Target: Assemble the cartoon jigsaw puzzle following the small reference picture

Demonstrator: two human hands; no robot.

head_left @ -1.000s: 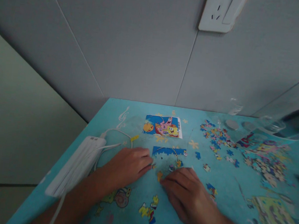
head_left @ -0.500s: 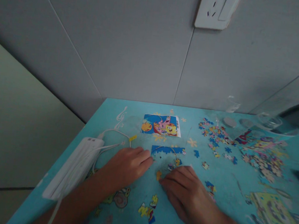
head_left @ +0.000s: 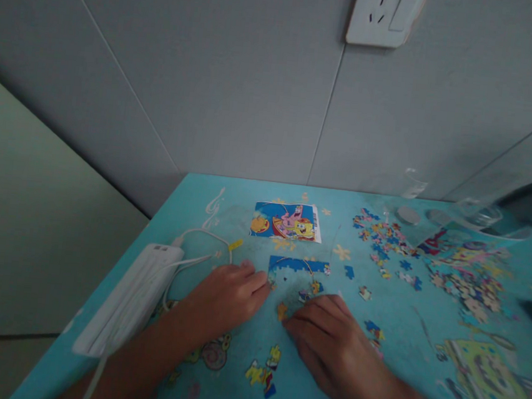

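My left hand point(head_left: 236, 289) has its fingers drawn together. Its fingertips meet a small puzzle piece point(head_left: 273, 284) below the left end of a joined blue puzzle strip point(head_left: 295, 264). To the right, my right hand point(head_left: 328, 331) rests on the table with curled fingers; whatever they may hold is hidden. An orange puzzle piece point(head_left: 282, 311) lies right at its fingertips. Above that hand are yellow and blue pieces point(head_left: 316, 287) by the strip's right end. Yellow joined pieces point(head_left: 257, 373) lie between the forearms. Behind the strip sits a cartoon picture card point(head_left: 286, 221).
A white power strip point(head_left: 131, 299) with cables lies at the left. Loose puzzle pieces point(head_left: 385, 236) spread at the back right, beside a clear container point(head_left: 473, 241) and a pile of pieces point(head_left: 468, 291). A wall with a socket point(head_left: 378, 16) rises behind the table.
The view has shifted very slightly. Both hands stay at nearly the same spots, and the puzzle pieces lie as before.
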